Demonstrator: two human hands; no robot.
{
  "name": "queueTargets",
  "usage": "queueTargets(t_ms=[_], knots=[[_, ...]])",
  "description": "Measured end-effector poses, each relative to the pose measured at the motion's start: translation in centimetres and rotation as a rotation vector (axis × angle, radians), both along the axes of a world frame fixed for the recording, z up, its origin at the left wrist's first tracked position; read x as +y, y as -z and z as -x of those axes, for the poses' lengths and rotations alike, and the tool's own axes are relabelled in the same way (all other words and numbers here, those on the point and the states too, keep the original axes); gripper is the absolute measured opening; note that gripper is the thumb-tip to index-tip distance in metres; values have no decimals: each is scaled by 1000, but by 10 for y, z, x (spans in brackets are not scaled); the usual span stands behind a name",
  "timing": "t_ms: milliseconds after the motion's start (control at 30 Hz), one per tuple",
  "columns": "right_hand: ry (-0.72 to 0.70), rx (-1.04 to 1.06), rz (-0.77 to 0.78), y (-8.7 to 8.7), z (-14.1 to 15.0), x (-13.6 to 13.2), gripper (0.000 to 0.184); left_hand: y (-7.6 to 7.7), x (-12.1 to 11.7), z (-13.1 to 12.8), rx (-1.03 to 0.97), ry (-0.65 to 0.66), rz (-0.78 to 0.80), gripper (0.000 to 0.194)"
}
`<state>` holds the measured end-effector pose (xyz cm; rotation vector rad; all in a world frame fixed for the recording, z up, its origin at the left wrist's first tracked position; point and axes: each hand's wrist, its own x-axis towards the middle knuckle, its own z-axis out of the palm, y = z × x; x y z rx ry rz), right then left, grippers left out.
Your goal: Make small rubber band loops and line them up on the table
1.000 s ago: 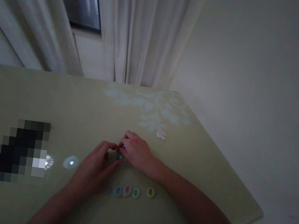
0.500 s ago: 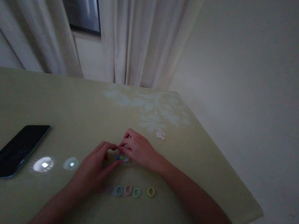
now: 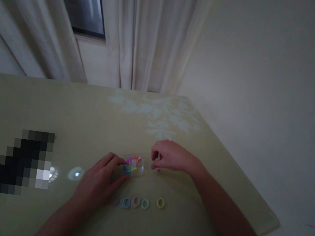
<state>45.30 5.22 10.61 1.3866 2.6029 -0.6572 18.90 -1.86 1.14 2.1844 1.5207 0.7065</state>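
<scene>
My left hand (image 3: 100,174) rests on the table with thumb and fingers closed on the left side of a small clear plastic box (image 3: 140,172). Little pink, orange, yellow, green and blue pieces (image 3: 137,158) sit in its compartments; their exact kind is too small to make out. To the right of the box, my right hand (image 3: 171,156) is held low with its fingers curled toward the thumb in a pinch. Whatever is between those fingertips cannot be made out. One tiny pink piece (image 3: 159,170) shows just below the right thumb.
Several pastel rings, like small hair ties (image 3: 145,204), lie in a row nearer to me, a yellow one (image 3: 160,203) at the right end. A dark, pixelated flat object (image 3: 14,165) is on the left. The table's right edge slants beside a wall.
My right hand has moved right, away from the box, uncovering the box and its coloured pieces. It now hides the small white items on the table. My left hand stays at the box.
</scene>
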Motion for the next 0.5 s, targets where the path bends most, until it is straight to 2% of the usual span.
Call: queueTargets(t_ms=[100,200,333,433,500], knots=[[-13,-144,35,6,-3,-4,23,-1,-1,0,27,-25,6,24],[-65,-114,48,11,-4,-2,14,-1,-1,-1,13,-58,14,34],[-67,218,-68,9,7,1,11,2,0,-1,2,-37,19,52],[-53,520,-51,11,24,-1,12,4,1,-2,7,-24,24,51],[-51,576,-48,15,32,-2,17,4,1,-2,1,-23,20,50]])
